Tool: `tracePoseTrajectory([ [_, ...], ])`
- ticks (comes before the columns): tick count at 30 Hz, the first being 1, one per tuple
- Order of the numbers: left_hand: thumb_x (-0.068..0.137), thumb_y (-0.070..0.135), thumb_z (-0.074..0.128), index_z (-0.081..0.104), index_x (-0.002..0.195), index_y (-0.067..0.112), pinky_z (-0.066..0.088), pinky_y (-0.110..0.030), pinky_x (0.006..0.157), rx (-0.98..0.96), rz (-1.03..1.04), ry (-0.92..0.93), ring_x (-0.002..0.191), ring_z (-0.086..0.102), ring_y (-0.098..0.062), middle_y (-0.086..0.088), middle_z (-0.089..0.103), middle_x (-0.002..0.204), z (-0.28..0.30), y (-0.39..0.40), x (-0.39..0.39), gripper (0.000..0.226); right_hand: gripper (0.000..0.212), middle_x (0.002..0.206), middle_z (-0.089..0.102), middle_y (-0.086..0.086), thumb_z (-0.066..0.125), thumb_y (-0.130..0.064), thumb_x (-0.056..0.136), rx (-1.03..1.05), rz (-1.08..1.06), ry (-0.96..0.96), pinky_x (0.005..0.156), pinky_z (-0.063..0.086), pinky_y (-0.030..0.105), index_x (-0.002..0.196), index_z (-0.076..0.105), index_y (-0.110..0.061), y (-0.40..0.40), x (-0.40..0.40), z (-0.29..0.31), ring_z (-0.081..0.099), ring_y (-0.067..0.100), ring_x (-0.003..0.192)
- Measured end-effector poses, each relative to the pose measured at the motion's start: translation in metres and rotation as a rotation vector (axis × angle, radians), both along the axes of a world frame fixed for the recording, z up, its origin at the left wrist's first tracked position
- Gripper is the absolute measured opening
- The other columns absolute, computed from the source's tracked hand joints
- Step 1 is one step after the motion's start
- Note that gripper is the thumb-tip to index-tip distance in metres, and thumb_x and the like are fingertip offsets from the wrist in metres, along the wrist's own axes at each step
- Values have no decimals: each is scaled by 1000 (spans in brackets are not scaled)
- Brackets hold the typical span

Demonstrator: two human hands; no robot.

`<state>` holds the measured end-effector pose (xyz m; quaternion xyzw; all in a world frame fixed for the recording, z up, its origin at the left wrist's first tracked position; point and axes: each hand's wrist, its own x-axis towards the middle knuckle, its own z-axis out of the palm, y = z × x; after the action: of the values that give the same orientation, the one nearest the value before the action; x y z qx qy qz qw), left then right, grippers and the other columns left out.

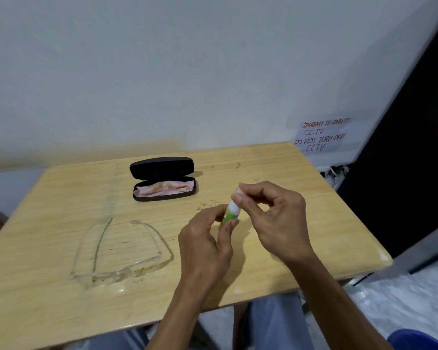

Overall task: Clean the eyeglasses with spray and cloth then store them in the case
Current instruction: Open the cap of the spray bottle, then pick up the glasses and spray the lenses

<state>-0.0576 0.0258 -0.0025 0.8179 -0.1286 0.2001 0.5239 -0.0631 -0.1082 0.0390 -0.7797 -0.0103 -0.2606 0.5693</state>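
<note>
A small white-and-green spray bottle (230, 210) is held above the middle of the wooden table (301, 188). My left hand (205, 245) grips its lower body, and my right hand (276, 218) pinches its white top between thumb and forefinger. The clear-framed eyeglasses (119, 253) lie on the table to the left, arms unfolded and pointing away from me. At the back of the table stands the black glasses case (162, 168), open, with a pink cleaning cloth (165, 189) lying crumpled in its lower half.
The table stands against a pale wall. A handwritten paper notice (320, 135) hangs on the wall at the right. A dark doorway or panel (415, 147) lies beyond the table's right edge. My legs (276, 322) show below the front edge.
</note>
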Motion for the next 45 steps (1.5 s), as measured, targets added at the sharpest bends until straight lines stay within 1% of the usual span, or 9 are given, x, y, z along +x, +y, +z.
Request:
tracePoseTrajectory([
  [9, 84, 15, 74, 74, 103, 26, 32, -4, 54, -16, -16, 49, 46, 49, 13, 12, 76, 89, -1, 4, 2, 22, 17, 99, 79, -4, 75, -3, 86, 58, 146, -71, 90, 60, 38, 95, 77, -17, -14, 7, 13, 76, 14, 94],
  [12, 85, 20, 74, 69, 99, 41, 41, -18, 45, -89, -8, 150, 42, 54, -10, 21, 75, 85, -9, 10, -4, 26, 23, 92, 80, -3, 76, -4, 85, 202, 126, -159, 88, 59, 32, 92, 75, -25, -31, 14, 33, 76, 17, 92],
  [14, 85, 22, 74, 68, 101, 41, 50, -27, 53, -115, -8, 184, 59, 64, -21, 23, 74, 86, -10, 10, -6, 25, 19, 91, 80, -4, 78, -10, 83, 205, 107, -190, 86, 58, 28, 91, 74, -26, -39, 15, 42, 76, 17, 92],
  [18, 85, 17, 74, 69, 104, 35, 40, -9, 50, -108, 12, 170, 57, 60, 5, 24, 71, 89, -9, 7, -1, 27, 19, 91, 80, 1, 81, -12, 81, 183, -5, -131, 85, 60, 34, 96, 75, -22, -37, 10, 20, 76, 20, 92],
  [21, 84, 16, 75, 72, 106, 30, 48, -14, 61, -110, 27, 181, 78, 64, 11, 25, 70, 92, -12, 10, 4, 26, 20, 89, 79, -3, 83, -14, 80, 140, -136, 11, 83, 61, 30, 99, 77, -17, -42, 8, -11, 76, 12, 87],
  [24, 83, 17, 76, 75, 106, 24, 51, -24, 65, -126, 48, 184, 86, 66, 11, 20, 74, 91, -12, 9, 9, 25, 16, 87, 78, -6, 81, -21, 84, 39, -264, 187, 85, 61, 35, 100, 78, -19, -54, 13, -39, 73, 5, 82],
  [29, 81, 19, 78, 76, 106, 24, 53, -23, 70, -139, 65, 182, 86, 67, 9, 17, 76, 90, -11, 3, 16, 25, 16, 101, 79, -1, 71, -32, 91, -264, -328, 307, 85, 59, 41, 104, 77, -24, -66, 31, -67, 73, 17, 93],
  [36, 80, 21, 79, 76, 102, 28, 54, -20, 77, -137, 61, 190, 87, 68, 7, 21, 75, 86, -7, -3, 18, 23, 10, 89, 76, -3, 77, -28, 86, -372, -368, 287, 84, 56, 46, 95, 77, -23, -66, 42, -80, 71, 20, 93],
  [45, 79, 20, 80, 76, 100, 30, 53, -22, 81, -131, 48, 206, 86, 68, 6, 27, 74, 83, -6, -10, 18, 24, 18, 101, 75, -5, 80, -21, 83, -361, -389, 205, 85, 53, 50, 99, 73, -22, -67, 38, -84, 67, 21, 99],
])
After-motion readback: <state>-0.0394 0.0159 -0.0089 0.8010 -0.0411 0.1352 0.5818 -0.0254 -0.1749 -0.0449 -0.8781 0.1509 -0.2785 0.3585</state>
